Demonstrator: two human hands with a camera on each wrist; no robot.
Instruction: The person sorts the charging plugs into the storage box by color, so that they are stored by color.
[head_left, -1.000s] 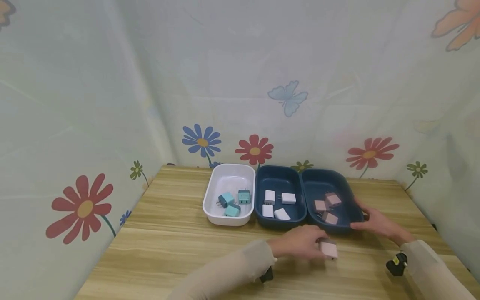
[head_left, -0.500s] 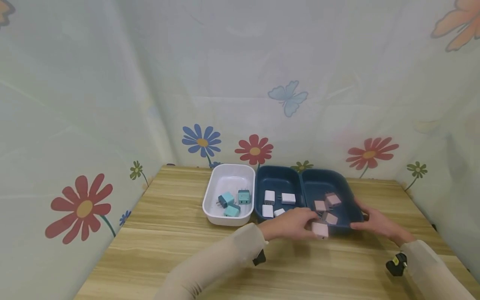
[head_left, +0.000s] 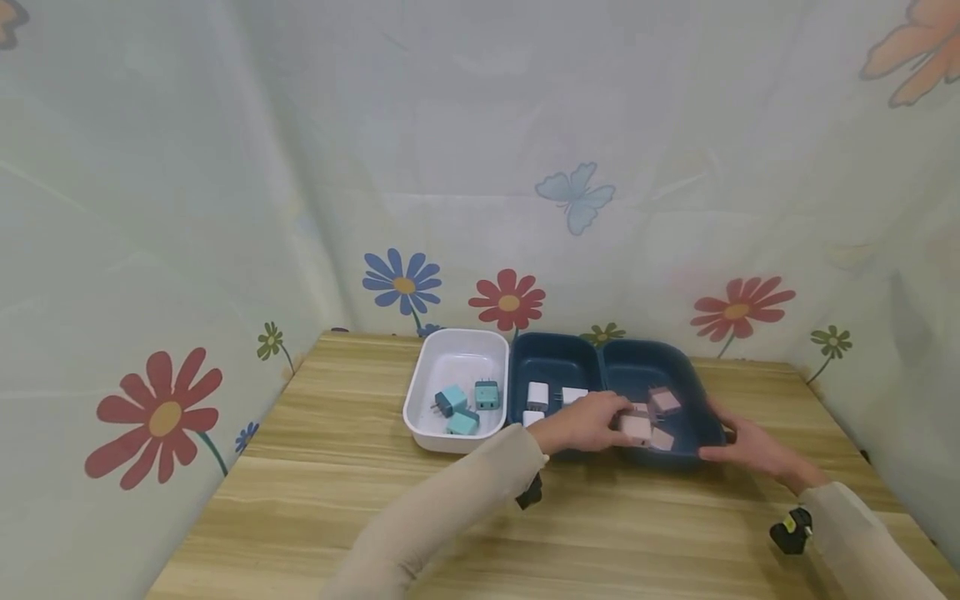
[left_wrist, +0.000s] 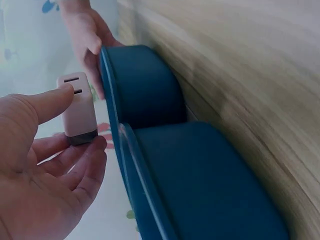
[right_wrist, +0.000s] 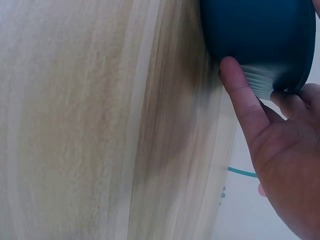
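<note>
My left hand pinches a pink USB wall charger above the front rim of the right dark blue bin. In the left wrist view, the thumb lies on the face of the charger with the two slots, and fingertips support its grey end. Beneath it in the bin lie other pink chargers, partly covered by the hand. At that bin's front right corner, my right hand holds the wall between thumb and fingers; the right wrist view shows the thumb against the outer side.
The middle dark blue bin holds several white chargers, partly behind the left forearm. A white bin with teal chargers stands on its left. All three stand in a row on the wooden table, before a flowered curtain.
My left hand has carried the pink charger from over the table in front, back and slightly left to the right bin's front rim. The right hand has stayed at the bin's corner.
</note>
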